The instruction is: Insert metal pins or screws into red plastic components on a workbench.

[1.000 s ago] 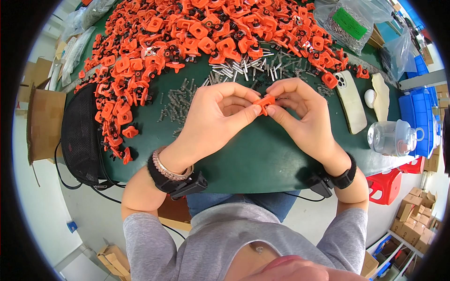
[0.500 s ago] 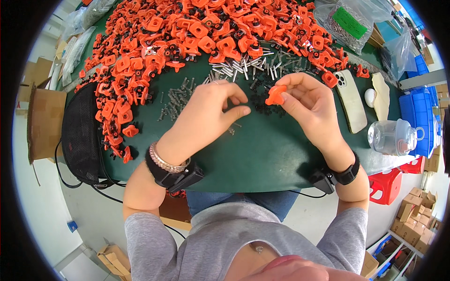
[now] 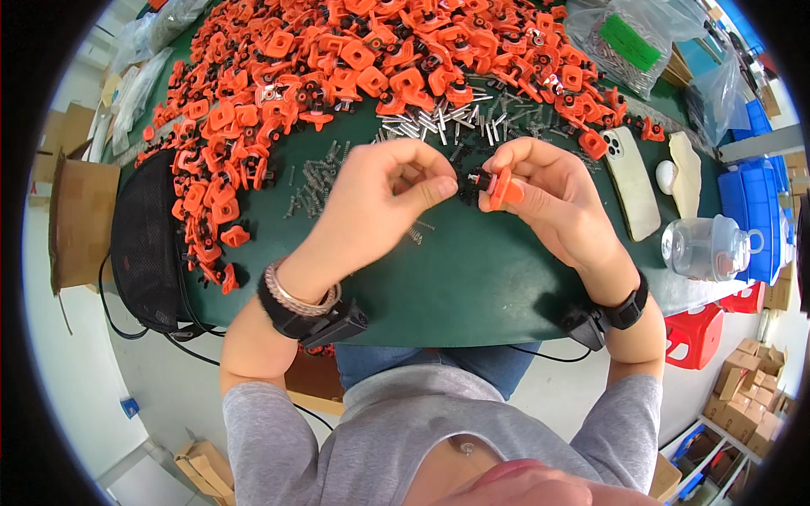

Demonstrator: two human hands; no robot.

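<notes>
My right hand [image 3: 548,198] holds a small orange plastic part [image 3: 504,187] with a black piece on its left end, above the green table [image 3: 472,287]. My left hand [image 3: 384,198] is just left of it, thumb and forefinger pinched together close to the black piece; whether something tiny sits between them I cannot tell. A scatter of small grey screws [image 3: 316,181] lies under my left hand. Short silver pins [image 3: 430,126] lie beyond both hands.
A large heap of orange parts [image 3: 337,63] covers the far and left table. A phone [image 3: 631,181] lies at the right, with a clear plastic jar [image 3: 709,246], blue bins [image 3: 755,211] and a bag of metal parts [image 3: 624,42]. A black mesh bag [image 3: 143,236] hangs at the left edge.
My hands have come apart: the right lifted the orange part up and rightward, while the left moved away and now returns pinched beside it.
</notes>
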